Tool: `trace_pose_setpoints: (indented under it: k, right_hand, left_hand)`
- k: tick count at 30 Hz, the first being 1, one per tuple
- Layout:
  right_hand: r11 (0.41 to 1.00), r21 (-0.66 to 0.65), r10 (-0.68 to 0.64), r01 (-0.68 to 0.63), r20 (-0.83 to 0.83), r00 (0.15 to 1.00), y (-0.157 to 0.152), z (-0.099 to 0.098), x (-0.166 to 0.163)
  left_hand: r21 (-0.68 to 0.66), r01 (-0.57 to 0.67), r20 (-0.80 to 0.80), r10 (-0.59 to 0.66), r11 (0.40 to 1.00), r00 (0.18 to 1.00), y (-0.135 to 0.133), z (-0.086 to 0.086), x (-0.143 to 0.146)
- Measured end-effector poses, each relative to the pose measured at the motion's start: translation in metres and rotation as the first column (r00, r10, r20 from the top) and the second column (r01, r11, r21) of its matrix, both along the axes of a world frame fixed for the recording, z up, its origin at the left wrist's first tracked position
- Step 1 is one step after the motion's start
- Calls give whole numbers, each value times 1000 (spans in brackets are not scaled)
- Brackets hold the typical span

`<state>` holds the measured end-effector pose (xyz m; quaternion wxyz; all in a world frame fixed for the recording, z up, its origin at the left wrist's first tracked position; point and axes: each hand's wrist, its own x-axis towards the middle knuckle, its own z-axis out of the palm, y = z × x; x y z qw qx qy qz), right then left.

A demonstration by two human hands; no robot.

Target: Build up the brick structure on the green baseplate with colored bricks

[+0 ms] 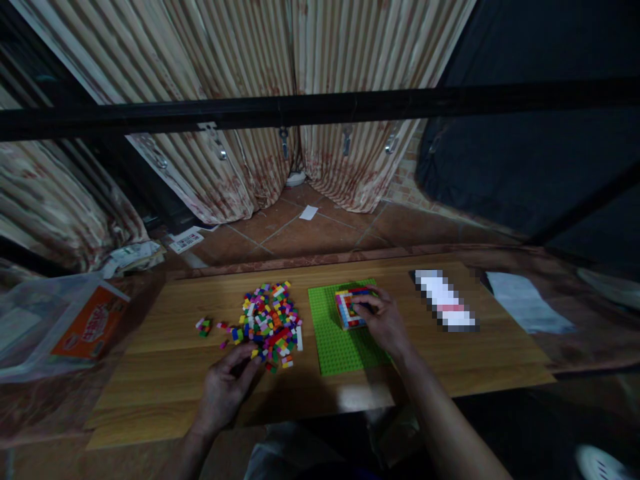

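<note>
A green baseplate [337,343] lies on the wooden table [150,373], with a small multicoloured brick build [349,308] standing on its far part. My right hand [383,320] rests against that build, fingers curled on its right side. A pile of small coloured bricks [270,323] sits left of the plate. My left hand [227,387] lies at the near edge of the pile, fingers bent and touching the nearest bricks. Whether it holds one is hidden.
A few loose bricks [204,326] lie left of the pile. A blurred white object [447,300] and a pale sheet [527,301] sit at the right. A clear bag with an orange box [93,323] lies at the left. A black bar [320,107] crosses overhead.
</note>
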<state>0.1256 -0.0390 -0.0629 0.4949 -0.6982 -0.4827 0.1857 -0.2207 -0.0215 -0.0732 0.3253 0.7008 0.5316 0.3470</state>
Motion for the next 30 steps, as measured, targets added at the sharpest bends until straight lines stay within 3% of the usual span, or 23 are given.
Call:
trace_pose_setpoints:
  k: [5,14,30]
  right_hand:
    - [1000,-17,9,-10,-51,999,4,-7,3]
    - [999,-29,15,-25,-308,951,10,-4,1]
    - [996,-67,31,-51,-273,962,14,-5,1]
  left_hand:
    - [-10,5,-9,-5,1000,1000,0,1,0]
    - [-13,3,10,-3,1000,1000,-1,7,4]
    - [-16,7,11,-6,1000,1000,-1,4,4]
